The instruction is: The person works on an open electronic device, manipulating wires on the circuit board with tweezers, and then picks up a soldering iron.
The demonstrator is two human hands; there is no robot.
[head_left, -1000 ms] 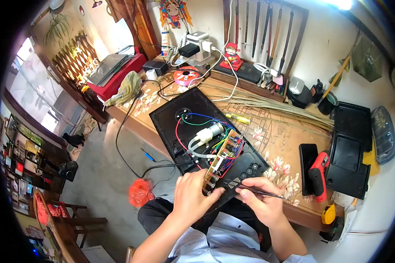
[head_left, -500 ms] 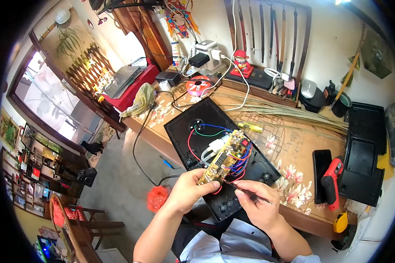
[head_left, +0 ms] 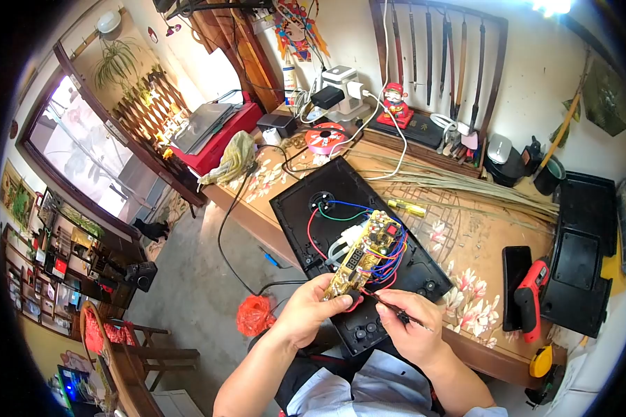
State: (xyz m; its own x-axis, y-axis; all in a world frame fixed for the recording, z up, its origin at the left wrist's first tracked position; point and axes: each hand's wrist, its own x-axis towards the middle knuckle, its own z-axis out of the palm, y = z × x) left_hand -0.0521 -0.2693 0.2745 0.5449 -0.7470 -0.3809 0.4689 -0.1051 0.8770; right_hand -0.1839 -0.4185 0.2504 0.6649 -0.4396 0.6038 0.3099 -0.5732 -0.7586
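My left hand [head_left: 318, 311] grips the lower end of a yellowish circuit board [head_left: 357, 267], thumb on its face. The board carries a digit display and a red part, and blue, red and yellow wires [head_left: 391, 265] run off its right side. In my right hand [head_left: 414, 321] is a slim dark pointed tool, like tweezers [head_left: 394, 307], its tip close to the board's lower right edge. Whether the tip touches is too small to tell. Beneath the board lies an open black plastic casing [head_left: 306, 201], tilted across the table edge, with wires fixed to its round fitting.
A yellow-handled tool [head_left: 406, 207] lies beyond the casing. To the right are a black phone [head_left: 516, 288], a red-and-black thermometer gun [head_left: 532, 299] and another black casing part [head_left: 581, 243]. A solder-like reel [head_left: 325, 139] and cables sit at the back.
The whole view has shifted slightly, so things appear a little right and lower. Both hands keep their grips; the tool tip stays near the board's lower edge.
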